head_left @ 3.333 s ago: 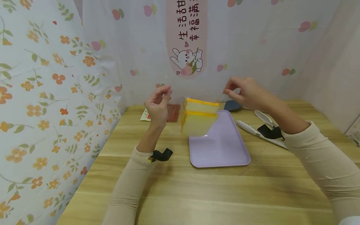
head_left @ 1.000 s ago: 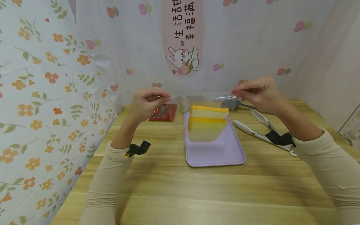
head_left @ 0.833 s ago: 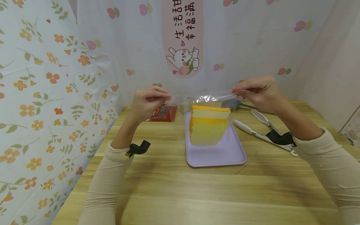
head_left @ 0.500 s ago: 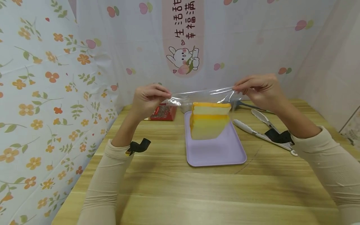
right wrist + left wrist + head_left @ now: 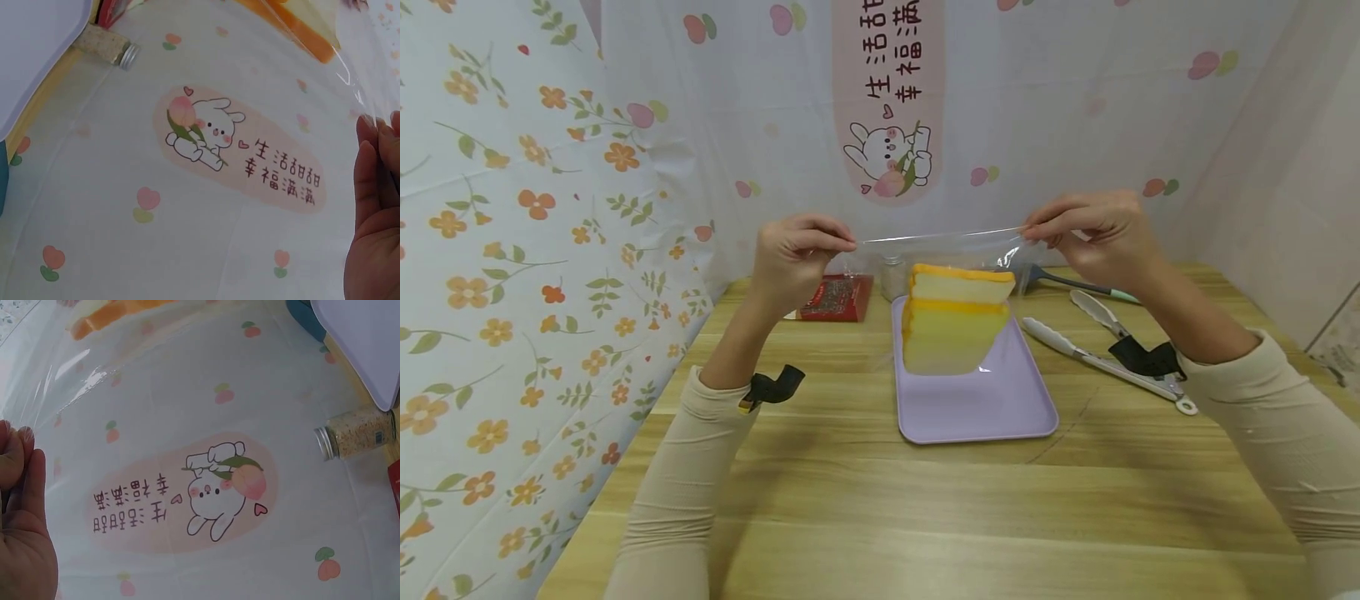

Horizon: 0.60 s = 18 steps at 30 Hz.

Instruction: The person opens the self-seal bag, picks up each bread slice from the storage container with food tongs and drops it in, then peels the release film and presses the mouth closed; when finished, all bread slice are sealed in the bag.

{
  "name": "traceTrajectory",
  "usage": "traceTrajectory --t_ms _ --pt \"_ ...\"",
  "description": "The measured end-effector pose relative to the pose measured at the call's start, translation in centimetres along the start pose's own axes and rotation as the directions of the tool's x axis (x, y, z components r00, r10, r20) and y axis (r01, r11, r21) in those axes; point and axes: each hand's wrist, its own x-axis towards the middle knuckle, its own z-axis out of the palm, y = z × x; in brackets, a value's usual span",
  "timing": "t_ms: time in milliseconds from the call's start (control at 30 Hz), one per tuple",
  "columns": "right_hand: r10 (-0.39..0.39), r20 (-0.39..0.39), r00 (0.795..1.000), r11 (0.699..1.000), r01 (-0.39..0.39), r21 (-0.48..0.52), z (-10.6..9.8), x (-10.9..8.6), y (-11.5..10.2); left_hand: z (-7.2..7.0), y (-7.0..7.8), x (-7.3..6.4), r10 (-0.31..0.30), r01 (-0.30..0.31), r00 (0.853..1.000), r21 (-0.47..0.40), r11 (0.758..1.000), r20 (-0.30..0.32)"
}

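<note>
A clear plastic bag (image 5: 947, 243) hangs in the air with yellow-crusted bread slices (image 5: 957, 337) inside it, overlapping the lilac tray (image 5: 977, 421) in the head view. My left hand (image 5: 793, 258) pinches one top corner between thumb and fingers. At the opposite corner my right hand (image 5: 1093, 237) does the same, a little higher, so the bag's top edge is stretched straight between them. In the left wrist view the film runs up from the fingertips (image 5: 25, 434); an orange crust shows through at the top.
Behind the bag stand a glass jar (image 5: 893, 279) with a metal lid and a red packet (image 5: 838, 300). Right of the tray lie tongs (image 5: 1097, 362) and a dark-headed utensil with a pale green handle end (image 5: 1123, 296). Patterned cloth hangs at the back and left.
Since the earliest frame my hands have moved apart, and the right one now pinches the bag's corner with its edge pulled straight. Lately both hands rose slightly.
</note>
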Motion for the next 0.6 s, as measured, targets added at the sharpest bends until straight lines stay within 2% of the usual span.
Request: traceTrajectory --t_ms 200,600 --pt "-0.019 0.004 1.0 0.997 0.019 -0.072 0.01 0.1 -0.26 0.2 0.07 0.14 0.0 0.001 1.0 0.016 1.0 -0.018" --pt "-0.055 0.028 0.998 0.983 0.059 -0.175 -0.04 0.05 -0.08 0.42 0.22 0.44 -0.065 0.066 0.997 0.028 0.997 -0.051"
